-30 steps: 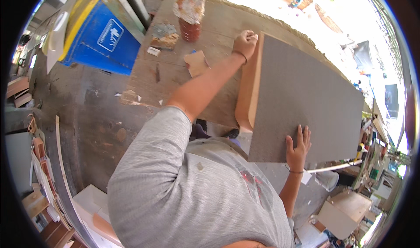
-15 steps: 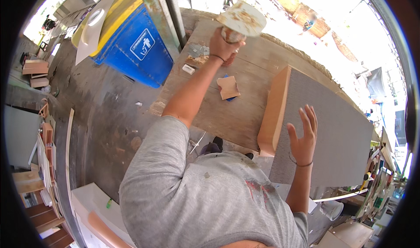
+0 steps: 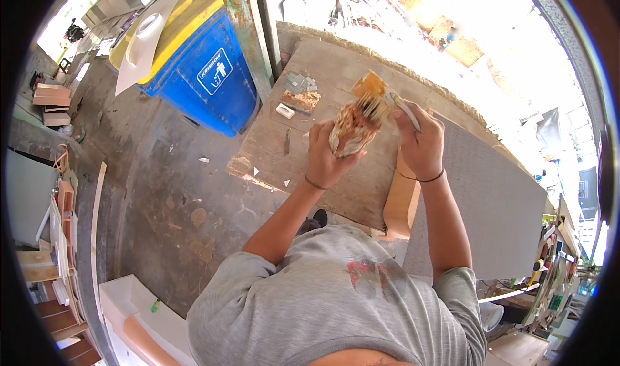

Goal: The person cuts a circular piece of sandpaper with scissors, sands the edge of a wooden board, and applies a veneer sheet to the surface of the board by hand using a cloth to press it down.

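Observation:
My left hand (image 3: 326,156) is wrapped round a small can (image 3: 352,136) crusted with whitish and brown dried residue. The can is raised over the wooden table and tilted. At its top, an amber-smeared piece (image 3: 368,85) and streaky strands show; I cannot make out exactly what they are. Beside the can, my right hand (image 3: 421,140) is closed on a thin whitish lid (image 3: 407,113), seen nearly edge-on. Partly below my right arm lies a big grey panel (image 3: 481,195) with a tan rounded edge piece (image 3: 402,201).
On the wooden table (image 3: 323,198) are a small white block (image 3: 285,111) and grey chips (image 3: 300,83). A blue bin (image 3: 206,82) with a yellow lid stands left of the table, next to a metal post (image 3: 248,36). A white box-like piece (image 3: 139,292) sits at lower left.
My left hand has come back nearer with the can. My right hand has risen from over the grey panel and now holds the whitish lid, which was on the can before.

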`<action>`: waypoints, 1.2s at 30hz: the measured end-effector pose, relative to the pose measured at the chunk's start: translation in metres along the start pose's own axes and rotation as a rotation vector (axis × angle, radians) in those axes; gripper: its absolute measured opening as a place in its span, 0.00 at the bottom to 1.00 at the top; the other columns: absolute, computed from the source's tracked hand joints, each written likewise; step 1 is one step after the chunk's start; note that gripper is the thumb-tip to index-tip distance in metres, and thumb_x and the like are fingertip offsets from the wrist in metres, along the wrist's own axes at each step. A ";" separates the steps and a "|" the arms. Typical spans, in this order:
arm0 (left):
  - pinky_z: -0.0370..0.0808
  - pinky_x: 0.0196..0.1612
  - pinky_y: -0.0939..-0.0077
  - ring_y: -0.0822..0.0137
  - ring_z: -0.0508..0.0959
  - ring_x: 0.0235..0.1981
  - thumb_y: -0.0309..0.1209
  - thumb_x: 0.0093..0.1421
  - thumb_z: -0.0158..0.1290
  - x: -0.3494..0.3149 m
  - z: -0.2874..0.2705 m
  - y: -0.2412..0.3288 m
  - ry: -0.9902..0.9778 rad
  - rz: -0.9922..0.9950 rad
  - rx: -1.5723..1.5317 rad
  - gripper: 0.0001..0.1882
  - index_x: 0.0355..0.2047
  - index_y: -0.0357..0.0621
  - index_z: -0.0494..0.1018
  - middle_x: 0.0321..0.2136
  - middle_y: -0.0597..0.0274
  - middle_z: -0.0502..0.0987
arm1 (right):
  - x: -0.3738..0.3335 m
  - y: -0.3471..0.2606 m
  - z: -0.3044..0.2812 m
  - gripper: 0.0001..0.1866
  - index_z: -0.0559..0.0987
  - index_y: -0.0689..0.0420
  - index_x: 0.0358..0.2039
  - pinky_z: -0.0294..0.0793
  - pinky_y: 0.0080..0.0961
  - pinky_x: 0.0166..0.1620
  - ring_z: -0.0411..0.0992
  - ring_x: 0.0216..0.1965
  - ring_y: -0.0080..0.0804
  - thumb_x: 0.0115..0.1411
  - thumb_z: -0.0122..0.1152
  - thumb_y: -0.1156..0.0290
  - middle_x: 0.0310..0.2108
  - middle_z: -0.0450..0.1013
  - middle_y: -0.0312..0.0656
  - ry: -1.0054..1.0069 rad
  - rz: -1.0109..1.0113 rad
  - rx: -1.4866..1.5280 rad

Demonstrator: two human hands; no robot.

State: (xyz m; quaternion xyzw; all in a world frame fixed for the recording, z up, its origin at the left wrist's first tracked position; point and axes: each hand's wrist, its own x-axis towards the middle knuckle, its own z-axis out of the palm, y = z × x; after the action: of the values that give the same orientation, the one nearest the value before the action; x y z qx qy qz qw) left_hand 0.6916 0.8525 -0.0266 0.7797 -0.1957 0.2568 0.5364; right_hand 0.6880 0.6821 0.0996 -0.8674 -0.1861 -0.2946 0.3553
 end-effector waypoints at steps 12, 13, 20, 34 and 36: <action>0.67 0.51 0.60 0.51 0.68 0.48 0.40 0.37 0.71 -0.045 -0.027 -0.025 0.040 -0.113 -0.175 0.41 0.49 0.37 0.65 0.45 0.50 0.68 | 0.017 0.005 -0.047 0.23 0.67 0.64 0.52 0.75 0.28 0.47 0.72 0.46 0.31 0.65 0.52 0.60 0.47 0.71 0.42 0.481 0.689 1.006; 0.67 0.51 0.60 0.52 0.68 0.49 0.40 0.36 0.71 -0.045 -0.029 -0.024 0.039 -0.119 -0.181 0.42 0.50 0.37 0.64 0.45 0.51 0.67 | 0.015 0.009 -0.054 0.25 0.64 0.66 0.55 0.73 0.31 0.50 0.70 0.50 0.33 0.65 0.52 0.61 0.51 0.68 0.44 0.488 0.671 1.028; 0.64 0.55 0.60 0.52 0.66 0.53 0.43 0.39 0.71 -0.059 -0.022 -0.034 0.021 -0.140 -0.198 0.49 0.55 0.36 0.57 0.51 0.49 0.63 | -0.015 0.003 -0.072 0.25 0.62 0.65 0.58 0.68 0.33 0.55 0.67 0.54 0.33 0.66 0.48 0.62 0.54 0.66 0.44 0.505 0.715 1.066; 0.55 0.61 0.55 0.50 0.59 0.60 0.40 0.50 0.65 -0.083 -0.038 -0.001 0.048 -0.181 -0.022 0.46 0.62 0.36 0.50 0.59 0.46 0.56 | -0.167 0.002 -0.240 0.24 0.65 0.64 0.56 0.67 0.38 0.56 0.67 0.54 0.38 0.63 0.48 0.63 0.52 0.67 0.47 1.043 0.501 0.363; 0.55 0.60 0.58 0.53 0.59 0.60 0.39 0.52 0.63 -0.089 -0.041 0.002 0.076 -0.288 -0.077 0.44 0.61 0.36 0.51 0.58 0.47 0.57 | -0.201 -0.009 -0.281 0.24 0.66 0.63 0.55 0.66 0.40 0.56 0.66 0.55 0.40 0.61 0.49 0.64 0.53 0.67 0.48 1.145 0.460 0.334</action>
State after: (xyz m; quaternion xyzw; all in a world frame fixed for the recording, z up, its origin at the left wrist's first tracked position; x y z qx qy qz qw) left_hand 0.6126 0.8929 -0.0677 0.7685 -0.0712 0.1987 0.6040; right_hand 0.4247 0.4614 0.1367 -0.5233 0.1808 -0.5946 0.5830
